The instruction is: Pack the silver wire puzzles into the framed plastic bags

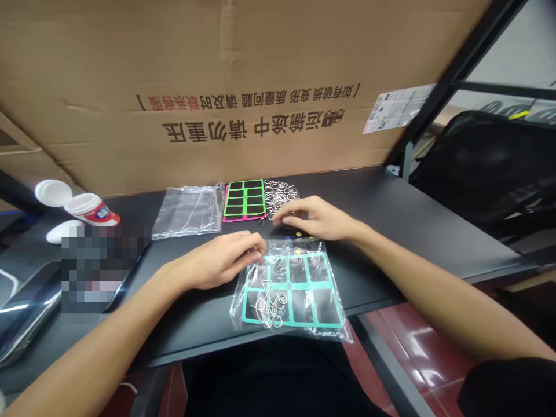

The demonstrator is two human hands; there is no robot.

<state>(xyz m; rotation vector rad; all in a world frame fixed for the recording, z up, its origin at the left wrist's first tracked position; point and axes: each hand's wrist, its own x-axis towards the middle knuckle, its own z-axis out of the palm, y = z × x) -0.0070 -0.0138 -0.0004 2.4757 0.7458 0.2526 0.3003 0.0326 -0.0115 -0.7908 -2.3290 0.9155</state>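
A clear plastic bag (337, 289) lies near the table's front edge, with a teal-framed black card (289, 286) and several metal rings (270, 310) inside. My left hand (226, 258) pinches the bag's upper left corner. Just beyond the bag, my right hand (310, 218) hovers with its fingers curved and apart, beside a pile of metal rings (280, 194). Nothing shows between those fingers. Small yellow and blue bits lie under and near the right hand.
Green and pink framed cards (245, 197) are stacked at the back, beside flat clear bags (189, 211). An open red and white bottle (93, 209) lies at the left, near a phone (28, 310). Cardboard (260, 52) stands behind the table.
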